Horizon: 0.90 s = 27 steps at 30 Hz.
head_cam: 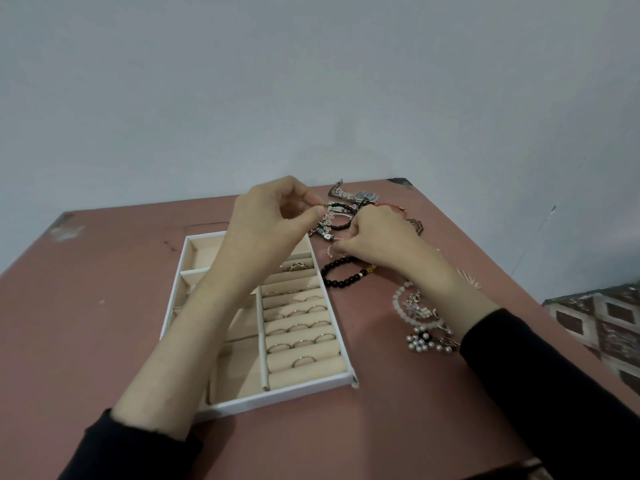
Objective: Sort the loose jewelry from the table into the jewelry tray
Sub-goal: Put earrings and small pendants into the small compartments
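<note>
Jewelry tray (341, 378) beside black bead bracelet (341, 271); both hands (266, 220) (375, 233) pinch a tangled bracelet (327, 221).

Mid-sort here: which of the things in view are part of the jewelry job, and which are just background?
Job: jewelry tray; rings in its slots; clear bead bracelet pinched by left hand and right hand; black bead bracelet; wristwatch; pearl pieces.
Background: table; wall; patterned cloth.

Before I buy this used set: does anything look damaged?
Yes. The jewelry tray has a torn near-right corner, with its white edge peeling outward. The table is chipped at its far-left corner, showing pale patches.
</note>
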Each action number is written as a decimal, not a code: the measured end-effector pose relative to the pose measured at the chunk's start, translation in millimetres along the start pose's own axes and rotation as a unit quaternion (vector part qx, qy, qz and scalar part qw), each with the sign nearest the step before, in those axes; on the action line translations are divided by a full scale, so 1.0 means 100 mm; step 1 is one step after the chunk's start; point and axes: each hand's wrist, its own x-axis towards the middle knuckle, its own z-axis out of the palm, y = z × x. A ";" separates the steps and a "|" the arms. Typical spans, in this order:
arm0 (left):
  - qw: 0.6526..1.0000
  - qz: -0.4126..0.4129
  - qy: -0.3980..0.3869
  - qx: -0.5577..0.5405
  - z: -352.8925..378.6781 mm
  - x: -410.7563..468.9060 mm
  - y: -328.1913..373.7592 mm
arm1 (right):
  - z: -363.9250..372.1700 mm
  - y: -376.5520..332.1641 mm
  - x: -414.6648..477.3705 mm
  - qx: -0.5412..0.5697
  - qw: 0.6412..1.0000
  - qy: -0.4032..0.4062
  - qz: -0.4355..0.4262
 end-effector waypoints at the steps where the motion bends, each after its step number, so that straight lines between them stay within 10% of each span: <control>1: 1.000 -0.002 0.002 0.000 -0.03 -0.01 0.00 | 0.01 -0.02 0.01 0.012 1.000 -0.011 0.006; 15: 0.989 -0.058 0.059 -0.125 -0.82 -0.28 -0.39 | -0.17 -0.62 -0.26 0.286 0.952 0.018 -0.106; 27: 0.977 -0.090 0.070 -0.182 -1.01 -0.38 -0.61 | 0.13 -1.05 -0.32 0.064 0.969 -0.075 -0.225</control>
